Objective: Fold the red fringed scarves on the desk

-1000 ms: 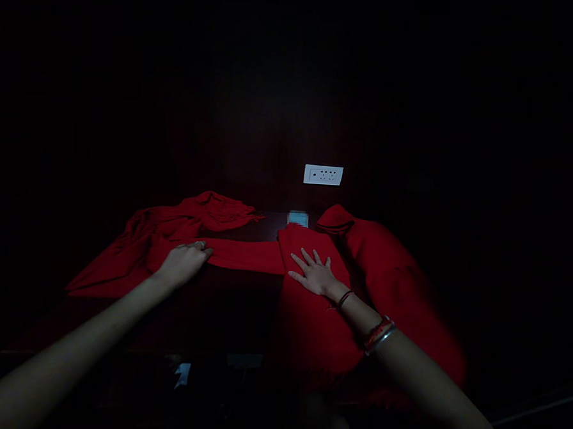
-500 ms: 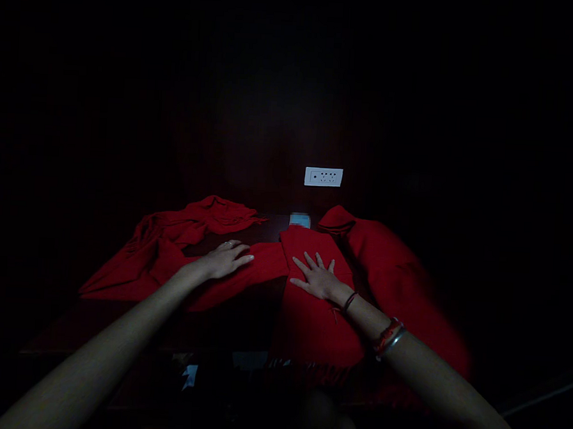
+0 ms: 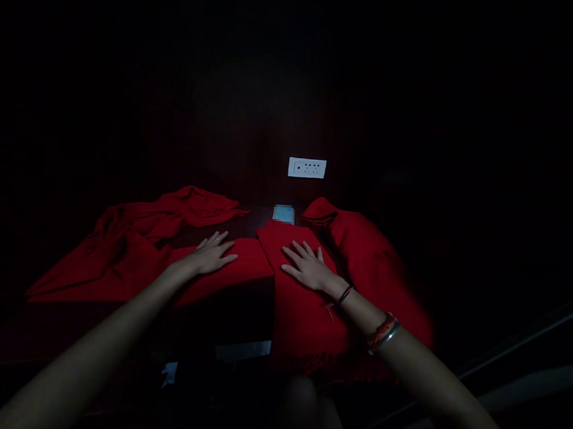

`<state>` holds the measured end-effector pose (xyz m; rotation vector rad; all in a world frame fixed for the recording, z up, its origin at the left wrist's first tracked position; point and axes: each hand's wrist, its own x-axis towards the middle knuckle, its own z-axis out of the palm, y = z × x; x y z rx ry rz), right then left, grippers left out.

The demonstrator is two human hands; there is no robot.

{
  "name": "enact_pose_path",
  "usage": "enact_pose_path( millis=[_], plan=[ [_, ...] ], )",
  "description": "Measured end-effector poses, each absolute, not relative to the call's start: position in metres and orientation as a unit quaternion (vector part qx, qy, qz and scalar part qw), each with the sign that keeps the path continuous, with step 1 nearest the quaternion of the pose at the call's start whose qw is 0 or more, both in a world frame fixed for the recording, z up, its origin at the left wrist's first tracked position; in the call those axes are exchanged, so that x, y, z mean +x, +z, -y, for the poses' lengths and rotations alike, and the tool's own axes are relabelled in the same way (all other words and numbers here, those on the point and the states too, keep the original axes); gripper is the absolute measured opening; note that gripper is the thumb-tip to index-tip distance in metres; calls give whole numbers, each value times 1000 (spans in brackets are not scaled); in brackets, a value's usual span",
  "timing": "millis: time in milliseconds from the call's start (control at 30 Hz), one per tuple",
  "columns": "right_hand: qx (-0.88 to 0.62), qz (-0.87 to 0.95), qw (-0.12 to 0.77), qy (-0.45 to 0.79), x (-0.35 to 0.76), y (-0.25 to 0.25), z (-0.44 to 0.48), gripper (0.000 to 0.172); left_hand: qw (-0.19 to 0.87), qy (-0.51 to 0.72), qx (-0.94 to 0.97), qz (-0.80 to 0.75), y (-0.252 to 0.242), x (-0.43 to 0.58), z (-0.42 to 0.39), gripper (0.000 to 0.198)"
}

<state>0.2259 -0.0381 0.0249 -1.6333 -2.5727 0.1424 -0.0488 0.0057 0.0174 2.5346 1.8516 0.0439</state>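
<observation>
A long red cloth (image 3: pixel 246 256) lies across a dark table (image 3: pixel 175 321), with a folded part running toward me on the right and a fringed end over the near edge. My left hand (image 3: pixel 210 255) lies spread on its left stretch, fingers apart. On the folded part (image 3: pixel 305 305) rests my right hand (image 3: pixel 307 267), palm down with fingers spread. Neither hand grips anything. Crumpled red fabric (image 3: pixel 137 223) spreads out to the left, and more red fabric (image 3: pixel 375 264) lies in a thick band at the right.
A small pale blue card-like item (image 3: pixel 283 214) sits at the back of the table. Above it a white socket panel (image 3: pixel 307 167) is on the dark wall. Pale pieces (image 3: pixel 243 350) show below the near edge. My knee (image 3: pixel 301 394) is under it.
The view has shifted, so the scene sits further left. My left hand's fingers are more spread, and the cloth beneath it looks flatter. My right hand stays spread on the folded part.
</observation>
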Motion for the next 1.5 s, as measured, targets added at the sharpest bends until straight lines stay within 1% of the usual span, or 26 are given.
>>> enact_pose_path(
  millis=[33,100,167,233,300,400,467,533,667,767,900,1000,1167,1300,1400,1467,1500],
  plan=[
    [-532,844,51,46,225,26,36,64,0,38,823,-567,20,-32,-9,57],
    [-527,848,34,52,224,23,32,64,-8,77,843,-533,23,0,-17,52],
    [-530,847,23,39,222,15,31,58,-10,98,839,-536,19,22,-25,51],
    [-541,840,43,6,223,5,33,48,12,98,822,-561,10,32,-31,53],
    [-544,837,62,-10,225,-1,35,45,43,90,809,-579,-1,34,-35,59],
    [-532,846,32,22,228,4,36,52,55,93,808,-579,-11,28,-36,63],
    [-522,850,0,66,229,15,33,59,41,103,799,-591,-14,25,-36,63],
    [-520,849,-4,92,226,26,27,62,24,103,786,-609,-14,25,-36,65],
    [-520,852,35,47,213,30,9,61,33,54,782,-620,-11,28,-34,75],
    [-537,841,9,60,206,16,-1,60,53,23,783,-620,-5,29,-31,80],
    [-549,832,-11,76,206,4,-6,61,62,23,757,-650,0,32,-25,83],
    [-570,818,-8,80,205,5,-7,62,59,38,741,-668,-3,33,-18,81],
    [-595,799,-14,92,201,7,-9,60,4,74,778,-623,-14,24,-3,67],
    [-584,804,-10,110,203,16,-15,59,-25,93,788,-608,-17,19,4,62],
    [-542,837,47,64,203,34,-30,48,-32,111,790,-603,-15,19,2,51],
    [-500,862,80,21,199,46,-45,40,-34,117,783,-610,-15,19,0,49],
    [-483,872,81,12,195,50,-53,38,-34,119,778,-616,-15,20,-1,52]
  ],
)
